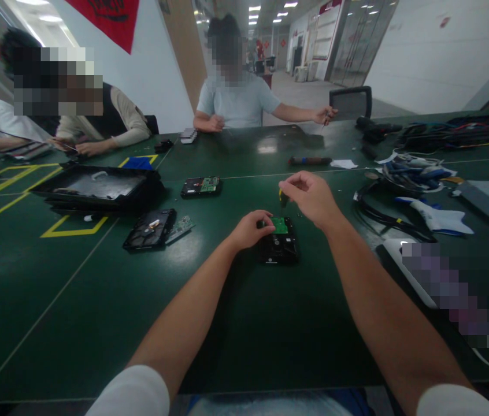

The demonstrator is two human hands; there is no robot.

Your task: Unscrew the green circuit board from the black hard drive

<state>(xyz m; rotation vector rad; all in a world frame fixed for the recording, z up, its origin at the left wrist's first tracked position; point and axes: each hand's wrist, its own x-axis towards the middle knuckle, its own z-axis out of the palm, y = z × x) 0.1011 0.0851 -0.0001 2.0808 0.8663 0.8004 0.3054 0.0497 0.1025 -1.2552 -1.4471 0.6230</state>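
A black hard drive point(280, 248) with a green circuit board point(280, 225) lies on the table in front of me. My left hand point(254, 229) grips its left side, fingers curled and the thumb over the board's edge. Above the drive's far right corner, my right hand point(307, 193) pinches a small screwdriver with a yellow and dark handle point(283, 199). Its shaft points down at the board; whether the tip touches a screw is too small to tell.
Left of the drive are an opened hard drive point(149, 229), another drive point(201, 186) and black trays point(101, 188). To the right lie cables point(415, 173), a glove point(437, 216) and a phone point(409, 271). A larger screwdriver point(309, 161) lies beyond. Other people sit across the table point(97, 323).
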